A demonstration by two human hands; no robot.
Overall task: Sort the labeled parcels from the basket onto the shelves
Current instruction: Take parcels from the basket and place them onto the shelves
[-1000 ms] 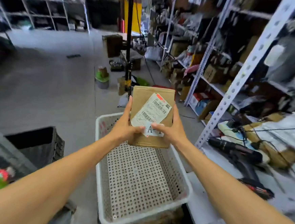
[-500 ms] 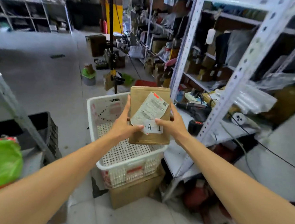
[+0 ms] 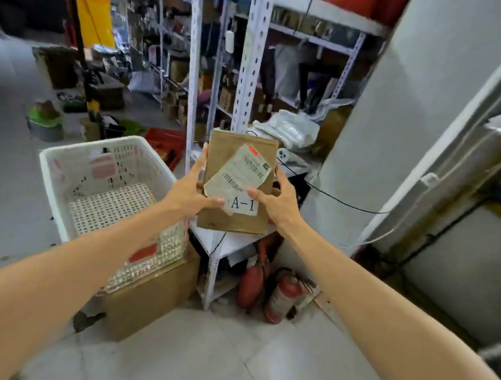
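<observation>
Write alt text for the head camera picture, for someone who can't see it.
A left hand and right hand hold a brown parcel labeled A-1 by its sides, before white metal shelving. A white basket sits at left on a cardboard box; red fire extinguishers stand on the floor below.

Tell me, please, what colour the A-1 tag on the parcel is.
White with black lettering: the A-1 tag on the parcel, best in the head view.

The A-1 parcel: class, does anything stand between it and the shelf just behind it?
Yes. Held by the left hand and right hand, the parcel faces a white rack upright directly behind it; to the right, white bags are piled and a black cable trails off.
</observation>
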